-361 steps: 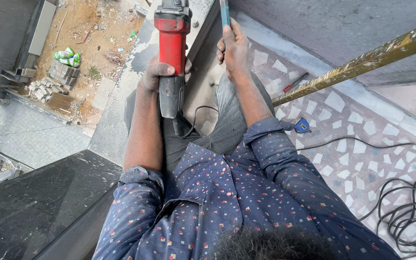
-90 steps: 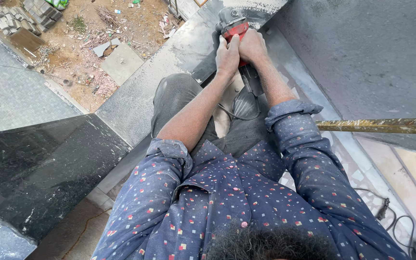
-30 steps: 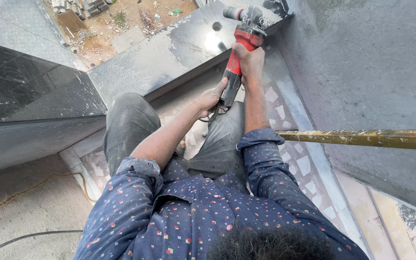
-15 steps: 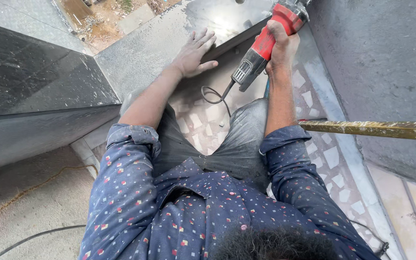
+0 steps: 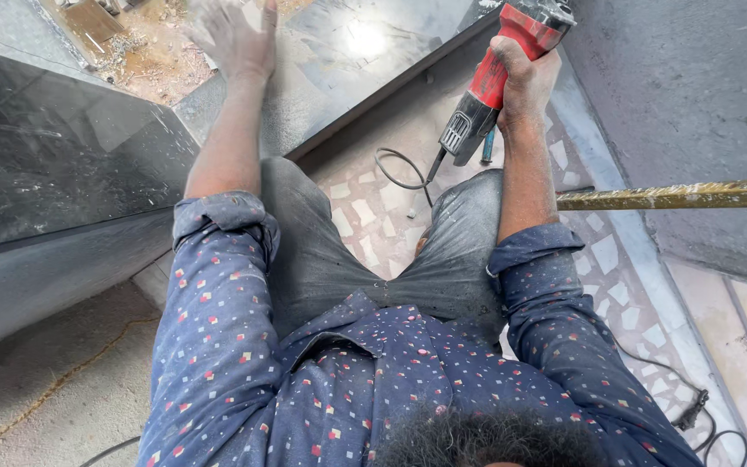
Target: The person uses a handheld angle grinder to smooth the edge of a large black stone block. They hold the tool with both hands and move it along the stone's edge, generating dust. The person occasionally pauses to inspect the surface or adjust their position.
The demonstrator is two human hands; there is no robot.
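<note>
My right hand [image 5: 525, 79] grips the red body of an angle grinder [image 5: 499, 73], lifted off the stone near the top right; its black cord [image 5: 399, 169] loops down over the floor. My left hand [image 5: 235, 35] is blurred and open, fingers spread, over the edge of a polished dark stone slab [image 5: 347, 60] at the top centre. I crouch on a patterned tile floor [image 5: 360, 212] between the slabs.
A second dark polished slab [image 5: 54, 164] stands at the left. A grey wall [image 5: 693, 95] rises on the right, with a yellowish pole [image 5: 676, 195] crossing in front of it. More black cable [image 5: 693, 411] lies at the lower right. Rubble and dirt [image 5: 131, 52] show far below.
My left hand has left the slab's surface and swept left, now blurred. The right hand has kept the grinder raised, shifted slightly toward the top right.
</note>
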